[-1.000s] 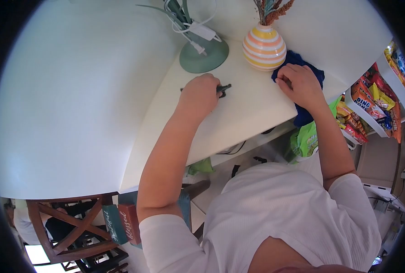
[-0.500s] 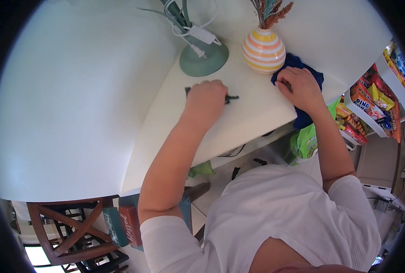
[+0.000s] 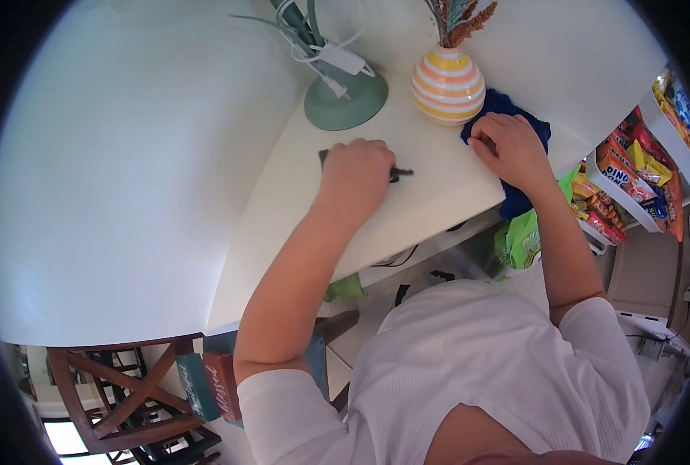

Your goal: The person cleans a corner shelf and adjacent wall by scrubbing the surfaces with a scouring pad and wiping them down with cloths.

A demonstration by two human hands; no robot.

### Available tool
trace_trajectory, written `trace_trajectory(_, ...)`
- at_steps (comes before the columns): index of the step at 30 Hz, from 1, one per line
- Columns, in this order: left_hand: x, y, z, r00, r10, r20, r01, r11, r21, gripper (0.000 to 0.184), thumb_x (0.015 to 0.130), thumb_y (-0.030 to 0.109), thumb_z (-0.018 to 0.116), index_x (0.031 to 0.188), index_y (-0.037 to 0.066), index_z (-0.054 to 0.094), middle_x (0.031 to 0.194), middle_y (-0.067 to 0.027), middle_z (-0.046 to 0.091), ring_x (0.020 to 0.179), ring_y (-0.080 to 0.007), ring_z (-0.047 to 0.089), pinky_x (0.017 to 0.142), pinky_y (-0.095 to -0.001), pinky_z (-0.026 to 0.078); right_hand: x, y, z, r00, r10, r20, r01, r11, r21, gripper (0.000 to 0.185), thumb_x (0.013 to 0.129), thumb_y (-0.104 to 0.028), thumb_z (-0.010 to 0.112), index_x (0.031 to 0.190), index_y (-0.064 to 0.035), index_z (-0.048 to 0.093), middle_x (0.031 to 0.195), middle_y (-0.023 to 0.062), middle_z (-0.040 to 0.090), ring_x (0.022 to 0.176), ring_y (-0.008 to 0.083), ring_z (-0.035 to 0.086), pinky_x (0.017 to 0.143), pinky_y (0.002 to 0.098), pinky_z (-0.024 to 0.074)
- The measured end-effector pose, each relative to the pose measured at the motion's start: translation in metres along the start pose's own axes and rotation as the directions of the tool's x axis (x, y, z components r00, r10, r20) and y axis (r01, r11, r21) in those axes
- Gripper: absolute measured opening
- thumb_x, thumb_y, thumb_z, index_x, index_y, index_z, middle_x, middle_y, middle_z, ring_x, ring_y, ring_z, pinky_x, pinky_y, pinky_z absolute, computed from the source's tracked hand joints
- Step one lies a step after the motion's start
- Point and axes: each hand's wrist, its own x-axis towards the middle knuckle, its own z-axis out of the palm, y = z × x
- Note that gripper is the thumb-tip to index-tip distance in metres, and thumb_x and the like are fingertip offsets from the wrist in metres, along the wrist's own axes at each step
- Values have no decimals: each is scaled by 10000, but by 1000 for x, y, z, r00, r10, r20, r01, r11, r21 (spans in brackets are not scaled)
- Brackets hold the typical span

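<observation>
Over the white tabletop (image 3: pixel 283 232), my left hand (image 3: pixel 357 177) is closed around a dark object (image 3: pixel 401 172), whose ends stick out on both sides of the fist; its full shape is hidden. My right hand (image 3: pixel 509 149) rests with curled fingers on a dark blue cloth (image 3: pixel 515 203) at the table's right part. Just behind and left of that hand stands a round vase (image 3: pixel 447 85) with yellow, orange and white stripes. The green round base (image 3: pixel 346 105) of a lamp-like stand, with a white cord and plug, is beyond my left hand.
White bins (image 3: pixel 628 198) of snack packets stand at the right. A green bag (image 3: pixel 519 242) hangs or lies below the table's front edge. At the lower left are a wooden chair (image 3: pixel 128 387) and two lettered blocks, teal (image 3: pixel 196 386) and red-brown (image 3: pixel 222 385).
My left hand has moved right and a little toward me with the dark object. My right hand has stayed on the cloth.
</observation>
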Motion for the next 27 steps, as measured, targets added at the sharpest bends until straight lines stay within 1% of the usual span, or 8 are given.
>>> trace_trajectory(3,3,-15,0,991,-129,-27,129,992,7,118,752,198,665,829,109,659,866,-31,622,929,-221,581,801,-411,447,1,-2,-1,1000,4,11,-4,1000,-26,101,780,-166,606,806,-85,551,756,34,574,767,218,577,706,357,408)
trace_trajectory(6,0,-4,-3,1000,-2,30,0,998,58,134,753,211,669,840,110,662,878,-23,627,933,-215,579,806,-407,437,-1,0,1,1000,11,2,-11,1000,-10,97,780,-161,605,800,-86,547,755,35,572,760,219,575,702,355,407)
trace_trajectory(9,3,-16,-1,991,-136,-21,135,990,-38,130,751,214,672,835,115,660,881,-23,627,942,-216,577,808,-412,429,1,-1,0,1000,7,16,-6,1000,-18,101,780,-170,605,799,-88,549,756,34,573,761,216,575,705,352,407)
trace_trajectory(12,2,-3,-5,998,-2,56,1,1000,26,136,757,221,666,854,125,670,898,-23,634,947,-218,575,814,-416,424,1,2,2,1000,-2,-5,2,1000,-3,102,779,-173,604,795,-89,548,747,34,572,754,217,575,694,358,404)
trace_trajectory(15,2,-13,-1,991,-134,-4,133,988,-82,124,756,207,662,852,129,672,884,-27,630,934,-228,575,810,-427,423,2,0,1,1000,8,17,-8,1000,-12,104,781,-175,603,798,-88,549,751,32,575,755,215,575,700,360,406)
trace_trajectory(18,3,-2,-6,998,-27,64,20,994,108,135,767,211,654,869,125,676,887,-25,635,927,-228,575,808,-433,422,1,2,2,1000,18,10,-18,1000,11,100,782,-168,604,800,-87,548,755,30,578,750,216,574,702,359,406)
trace_trajectory(24,-1,-7,0,994,-101,-44,102,994,31,159,768,209,668,890,108,675,919,-49,643,900,-268,587,791,-415,446,2,11,3,999,38,1,-38,997,61,141,791,-208,608,862,-92,572,846,52,595,843,236,575,778,366,418)
trace_trajectory(27,-28,-28,0,912,-334,-239,187,856,-482,187,788,216,675,918,81,666,895,-97,654,796,-253,622,717,-382,486,-9,18,-5,972,-4,-237,-61,961,-269,231,807,-230,603,999,-102,599,1072,105,595,1013,291,554,900,395,405)
